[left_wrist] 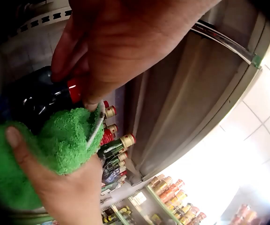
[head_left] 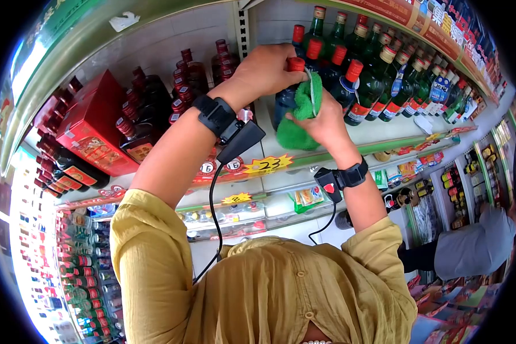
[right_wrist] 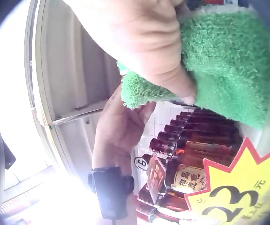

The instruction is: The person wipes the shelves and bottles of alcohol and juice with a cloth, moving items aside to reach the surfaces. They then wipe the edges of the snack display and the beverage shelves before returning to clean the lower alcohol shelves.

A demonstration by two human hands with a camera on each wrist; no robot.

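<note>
My left hand (head_left: 265,70) pinches the red-capped top of a dark blue bottle (head_left: 284,106) at the front of the shelf. In the left wrist view, its fingers close around the red cap (left_wrist: 74,91). My right hand (head_left: 330,121) grips a fluffy green cloth (head_left: 307,102) with a pale edge, bunched against the bottle's side. The cloth covers much of the bottle in the head view. From the right wrist, the thumb lies across the green cloth (right_wrist: 228,65), and the bottle itself is hidden behind it.
Green bottles (head_left: 378,86) stand in tight rows to the right. Dark red-capped bottles (head_left: 137,135) and a red box (head_left: 94,129) fill the left. A yellow price tag (head_left: 268,164) is on the shelf edge. At far right, a person in grey (head_left: 473,243) is nearby.
</note>
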